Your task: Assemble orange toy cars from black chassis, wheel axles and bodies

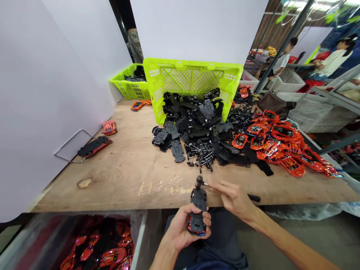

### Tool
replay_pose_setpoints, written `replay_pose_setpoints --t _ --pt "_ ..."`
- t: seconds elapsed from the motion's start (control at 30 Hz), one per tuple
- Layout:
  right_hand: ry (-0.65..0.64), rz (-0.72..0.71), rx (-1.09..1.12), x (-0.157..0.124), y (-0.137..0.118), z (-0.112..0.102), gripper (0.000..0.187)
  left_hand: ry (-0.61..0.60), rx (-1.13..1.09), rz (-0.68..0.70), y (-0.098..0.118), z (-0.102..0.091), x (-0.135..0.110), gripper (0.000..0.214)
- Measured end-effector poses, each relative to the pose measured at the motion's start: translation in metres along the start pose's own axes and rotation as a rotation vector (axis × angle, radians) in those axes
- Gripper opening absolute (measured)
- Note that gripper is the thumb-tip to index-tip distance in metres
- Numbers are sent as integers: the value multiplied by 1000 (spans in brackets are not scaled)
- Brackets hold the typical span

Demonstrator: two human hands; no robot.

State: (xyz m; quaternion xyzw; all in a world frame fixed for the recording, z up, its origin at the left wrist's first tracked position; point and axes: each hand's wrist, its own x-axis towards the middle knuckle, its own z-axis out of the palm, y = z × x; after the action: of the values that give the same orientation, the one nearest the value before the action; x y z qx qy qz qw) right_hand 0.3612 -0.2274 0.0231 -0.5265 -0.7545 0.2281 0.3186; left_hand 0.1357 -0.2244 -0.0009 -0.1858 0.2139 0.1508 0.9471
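My left hand is closed around a toy car, held underside up so its black chassis faces me, with the red body beneath. My right hand pinches a wheel axle and holds it at the car's front end; one black wheel shows at the axle's tip. Both hands hover at the near edge of the wooden table. A heap of black chassis plates and loose wheel axles lies just beyond them.
A tipped lime-green basket spills black parts. Red car bodies pile up on the right. A second green basket sits at back left. Single cars lie at left. A bin of finished cars stands below. People work at far right.
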Motion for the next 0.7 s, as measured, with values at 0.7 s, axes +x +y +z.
replay_pose_setpoints --t 0.7 --pt "21 13 -120 -6 39 -26 31 185 274 244 -19 5 -6 22"
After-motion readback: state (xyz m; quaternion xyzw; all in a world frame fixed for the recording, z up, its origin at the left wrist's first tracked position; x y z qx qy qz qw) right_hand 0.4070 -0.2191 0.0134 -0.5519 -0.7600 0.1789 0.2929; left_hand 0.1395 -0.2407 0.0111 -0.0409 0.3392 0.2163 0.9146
